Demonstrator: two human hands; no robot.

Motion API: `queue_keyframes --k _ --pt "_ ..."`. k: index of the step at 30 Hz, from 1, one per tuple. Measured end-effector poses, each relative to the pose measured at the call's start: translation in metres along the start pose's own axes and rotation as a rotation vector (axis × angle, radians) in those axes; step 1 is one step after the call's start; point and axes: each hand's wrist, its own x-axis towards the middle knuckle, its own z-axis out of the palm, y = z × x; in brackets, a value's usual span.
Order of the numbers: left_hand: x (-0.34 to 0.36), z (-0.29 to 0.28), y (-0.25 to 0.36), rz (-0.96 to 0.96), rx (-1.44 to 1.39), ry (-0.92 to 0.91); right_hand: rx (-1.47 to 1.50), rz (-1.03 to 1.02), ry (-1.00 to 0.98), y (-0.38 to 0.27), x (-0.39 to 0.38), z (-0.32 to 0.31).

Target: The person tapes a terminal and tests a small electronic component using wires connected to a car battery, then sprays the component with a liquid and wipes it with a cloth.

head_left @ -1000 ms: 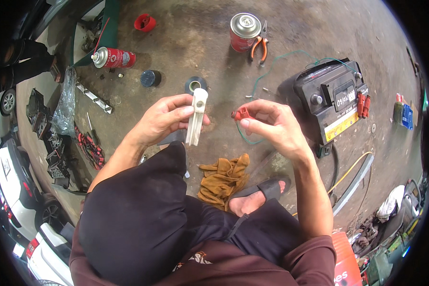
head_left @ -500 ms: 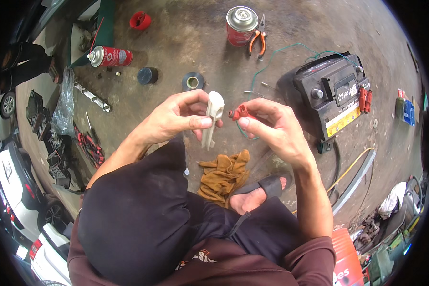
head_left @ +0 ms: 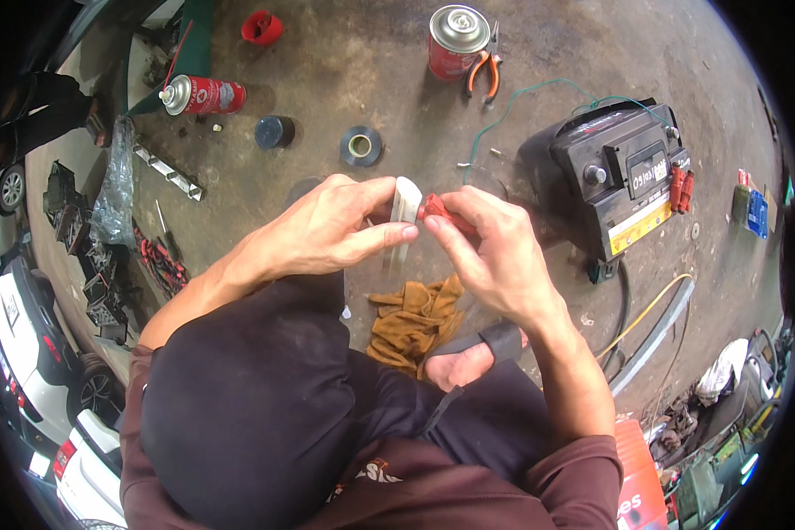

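Note:
My left hand [head_left: 344, 225] grips a long white plastic part [head_left: 405, 200] upright, with its lower end showing below my thumb. My right hand [head_left: 490, 243] pinches a small red part [head_left: 439, 209] against the white part's right side near the top. The red part is partly hidden by my fingers, and the exact contact is too small to make out. Below my hands a brown cloth [head_left: 411, 327] lies crumpled on the concrete floor [head_left: 353, 53] beside my sandalled foot [head_left: 468, 362].
Around me lie a black battery [head_left: 592, 185] with red injectors [head_left: 680, 185], spray cans [head_left: 208, 95], a larger can [head_left: 455, 49], orange pliers [head_left: 493, 78], a tape roll [head_left: 360, 144], hoses, wires and tools. Another person's legs [head_left: 49, 110] are at the upper left, near parked cars [head_left: 26, 344].
The red part in my right hand and the white part in my left have come together. The white part moved rightward and turned, and my left thumb now reaches further across it.

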Motion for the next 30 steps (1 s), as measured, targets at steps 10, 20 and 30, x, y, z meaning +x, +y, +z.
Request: queue_keyframes --k 10,20,30 --pt "-0.004 0.008 -0.02 0.0 -0.005 0.022 0.141 0.068 0.044 0.008 -0.006 0.03" --pt "-0.001 0.011 -0.05 0.057 0.131 -0.142 0.107 -0.014 -0.147 0.048 -0.016 0.056" --pt "-0.008 -0.004 -0.079 -0.166 -0.587 0.234 -0.612 0.115 0.224 0.132 0.006 0.022"
